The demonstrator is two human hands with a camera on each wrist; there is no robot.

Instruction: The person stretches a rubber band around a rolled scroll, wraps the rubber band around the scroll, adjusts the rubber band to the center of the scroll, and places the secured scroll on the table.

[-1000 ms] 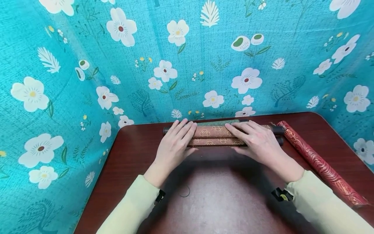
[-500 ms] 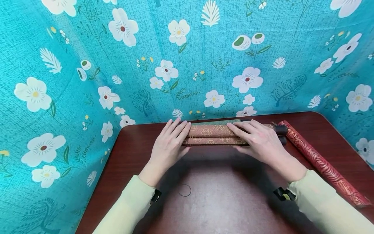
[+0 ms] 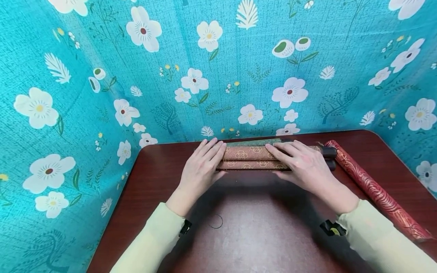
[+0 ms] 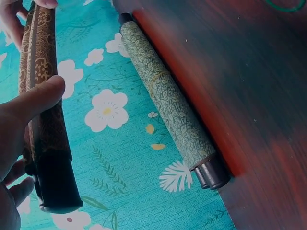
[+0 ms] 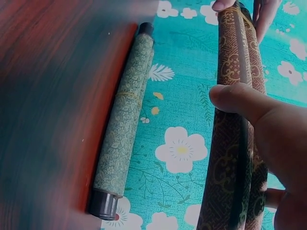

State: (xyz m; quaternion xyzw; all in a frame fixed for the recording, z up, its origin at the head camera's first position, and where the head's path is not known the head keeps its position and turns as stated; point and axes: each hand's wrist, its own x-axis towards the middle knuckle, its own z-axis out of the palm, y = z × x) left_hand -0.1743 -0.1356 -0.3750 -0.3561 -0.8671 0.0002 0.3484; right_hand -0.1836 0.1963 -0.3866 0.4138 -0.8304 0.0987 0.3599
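Observation:
A brown scroll (image 3: 250,153) with gold patterns and black end knobs lies crosswise in front of me, rolled as two parallel rolls side by side. My left hand (image 3: 201,165) grips its left part; in the left wrist view the thumb (image 4: 45,96) presses the near side, with fingers curled behind. Toward the other end, my right hand (image 3: 305,163) holds it likewise, its thumb (image 5: 235,98) across the near roll in the right wrist view. Both wrist views show the scroll raised above the table. Behind it, a green scroll (image 4: 165,93) with dark knobs lies along the table's back edge.
A red scroll (image 3: 377,189) with gold swirls slants along the right side of the dark red table (image 3: 143,182). A thin ring (image 3: 216,221) lies on the tabletop near my left wrist. Floral turquoise cloth (image 3: 222,60) hangs right behind the table.
The left hand slid a little left along the brown scroll, then slightly back right. The right hand shifted very slightly right with the scroll. Both hands keep their grip.

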